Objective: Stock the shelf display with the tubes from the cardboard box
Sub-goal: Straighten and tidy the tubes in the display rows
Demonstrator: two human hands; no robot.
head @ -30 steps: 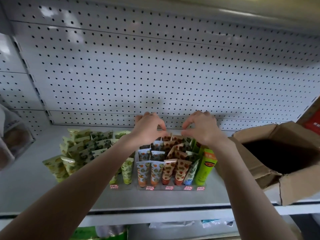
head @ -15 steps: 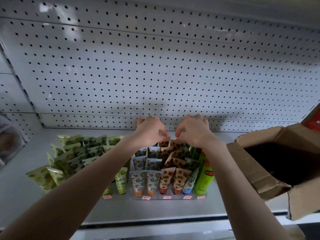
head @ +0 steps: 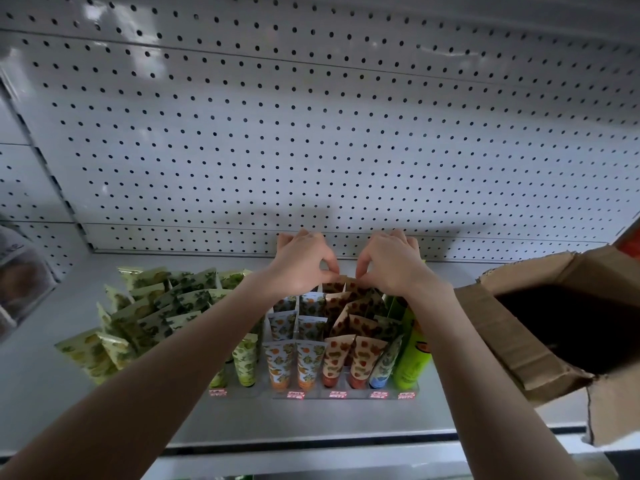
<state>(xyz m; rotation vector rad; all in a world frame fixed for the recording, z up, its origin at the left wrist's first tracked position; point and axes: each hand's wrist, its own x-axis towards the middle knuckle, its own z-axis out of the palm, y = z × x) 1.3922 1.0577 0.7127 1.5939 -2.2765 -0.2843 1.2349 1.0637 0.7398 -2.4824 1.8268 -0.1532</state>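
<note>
- Little has shifted in the last half second: both hands stay at the back row of the display, the gap between them narrower than a second ago.
- Left hand (head: 301,263): fingers curled, thumb and forefinger pressed together on the top seam of the beige plastic tubes printed with red-brown fruit (head: 341,289).
- Right hand (head: 391,263): same posture, pinching the top seam just beside the left hand's grip.
- Those tubes stand upright in the rearmost row of the clear plastic stepped display rack (head: 346,395), whose front edge carries red price tags.
- Rack contents, front row: white tubes with orange print (head: 294,363), more beige tubes, one tall bright green tube (head: 414,355) at the right end.
- Pale green leaf-printed tubes (head: 145,313) lie in a loose heap left of the rack, not slotted.
- Open brown cardboard box (head: 519,341) – on the right of the grey metal shelf (head: 311,422), flaps torn (interior too dark to judge contents).
- White perforated back panel (head: 311,150) rises behind.
</note>
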